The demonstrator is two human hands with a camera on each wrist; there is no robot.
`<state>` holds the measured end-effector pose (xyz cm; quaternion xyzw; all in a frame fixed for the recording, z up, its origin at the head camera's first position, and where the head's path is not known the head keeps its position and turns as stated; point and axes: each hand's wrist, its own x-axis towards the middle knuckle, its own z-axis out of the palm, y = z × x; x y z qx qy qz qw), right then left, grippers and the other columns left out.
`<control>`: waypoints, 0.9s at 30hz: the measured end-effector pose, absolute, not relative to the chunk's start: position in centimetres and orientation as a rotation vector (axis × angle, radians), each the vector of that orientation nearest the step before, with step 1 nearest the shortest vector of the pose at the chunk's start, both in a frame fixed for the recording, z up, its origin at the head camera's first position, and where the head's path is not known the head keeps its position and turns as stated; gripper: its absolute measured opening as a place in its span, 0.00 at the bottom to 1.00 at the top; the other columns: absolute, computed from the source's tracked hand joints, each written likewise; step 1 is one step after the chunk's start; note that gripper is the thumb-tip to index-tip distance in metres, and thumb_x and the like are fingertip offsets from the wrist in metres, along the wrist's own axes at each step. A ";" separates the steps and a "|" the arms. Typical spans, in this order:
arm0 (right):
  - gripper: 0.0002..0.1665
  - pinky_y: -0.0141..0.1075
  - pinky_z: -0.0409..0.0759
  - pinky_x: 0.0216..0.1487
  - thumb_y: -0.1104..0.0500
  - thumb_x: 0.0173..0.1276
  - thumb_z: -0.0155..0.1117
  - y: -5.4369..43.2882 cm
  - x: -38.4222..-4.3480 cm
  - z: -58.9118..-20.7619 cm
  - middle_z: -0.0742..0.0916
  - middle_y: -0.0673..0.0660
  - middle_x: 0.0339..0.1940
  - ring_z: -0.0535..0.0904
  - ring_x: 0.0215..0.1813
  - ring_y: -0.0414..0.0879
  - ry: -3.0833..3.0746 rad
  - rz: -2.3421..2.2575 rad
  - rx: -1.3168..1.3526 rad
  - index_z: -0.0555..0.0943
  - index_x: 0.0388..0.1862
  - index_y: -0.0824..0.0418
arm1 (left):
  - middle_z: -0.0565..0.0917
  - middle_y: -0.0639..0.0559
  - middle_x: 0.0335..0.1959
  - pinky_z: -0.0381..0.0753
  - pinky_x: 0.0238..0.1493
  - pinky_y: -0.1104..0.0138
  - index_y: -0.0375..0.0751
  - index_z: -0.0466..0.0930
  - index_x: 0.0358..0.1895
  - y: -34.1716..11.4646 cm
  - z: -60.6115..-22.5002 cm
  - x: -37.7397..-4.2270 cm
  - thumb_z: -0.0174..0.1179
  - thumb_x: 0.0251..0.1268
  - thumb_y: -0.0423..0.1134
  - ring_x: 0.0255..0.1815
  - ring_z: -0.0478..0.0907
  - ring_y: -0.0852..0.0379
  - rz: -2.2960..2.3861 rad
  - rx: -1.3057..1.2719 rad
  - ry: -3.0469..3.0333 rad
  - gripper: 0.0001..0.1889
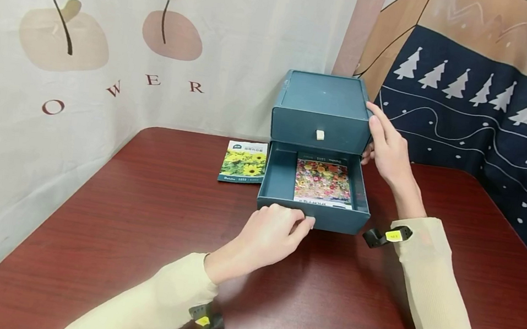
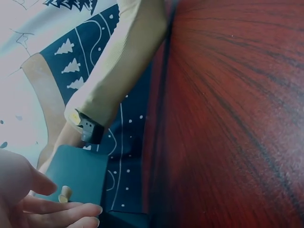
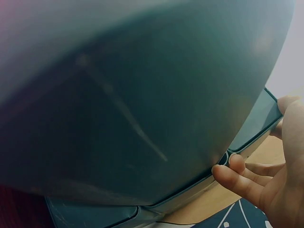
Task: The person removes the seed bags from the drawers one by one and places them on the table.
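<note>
A blue two-drawer box (image 1: 325,95) stands at the back of the table, its upper drawer closed. The lower drawer (image 1: 279,175) is pulled out, and a seed packet with a mixed-flower picture (image 1: 323,182) lies in it. My left hand (image 1: 266,237) is at the lower drawer's front. In the left wrist view its thumb and fingers pinch either side of the small pale knob (image 2: 65,194). My right hand (image 1: 390,148) rests along the box's right side, fairly straight fingers against its edges; in the right wrist view the fingertips (image 3: 223,173) touch that side.
Left of the box, a yellow-flower seed packet (image 1: 243,163) lies on the dark red table (image 1: 163,201). A pale flower-print curtain (image 1: 239,44) hangs behind, and a navy curtain with white trees (image 1: 489,122) hangs at the right.
</note>
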<state>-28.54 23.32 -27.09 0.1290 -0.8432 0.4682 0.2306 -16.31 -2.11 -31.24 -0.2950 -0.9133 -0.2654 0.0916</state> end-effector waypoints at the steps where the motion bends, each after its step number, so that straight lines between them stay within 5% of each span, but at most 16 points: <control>1: 0.29 0.33 0.81 0.27 0.42 0.83 0.42 23.3 -28.5 -27.1 0.80 0.69 0.24 0.78 0.21 0.53 -2.320 1.288 0.356 0.66 0.78 0.44 | 0.70 0.62 0.11 0.69 0.18 0.68 0.51 0.76 0.18 -2.2 -31.1 -16.2 0.54 0.78 0.47 0.16 0.69 0.62 -0.778 -0.870 -2.702 0.22; 11: 0.28 0.31 0.81 0.26 0.40 0.83 0.42 23.2 -28.5 -27.1 0.80 0.69 0.24 0.78 0.20 0.52 -2.312 1.271 0.359 0.67 0.77 0.42 | 0.67 0.61 0.09 0.68 0.19 0.66 0.50 0.82 0.27 -2.7 -29.9 -16.1 0.55 0.77 0.46 0.16 0.68 0.63 -0.821 -0.840 -2.567 0.16; 27: 0.29 0.31 0.81 0.26 0.41 0.83 0.42 23.2 -28.6 -27.2 0.79 0.69 0.24 0.78 0.20 0.52 -2.305 1.271 0.364 0.67 0.77 0.43 | 0.78 0.61 0.19 0.75 0.28 0.72 0.44 0.87 0.34 -3.2 -29.3 -16.8 0.58 0.73 0.38 0.21 0.73 0.67 -1.056 -0.913 -2.281 0.09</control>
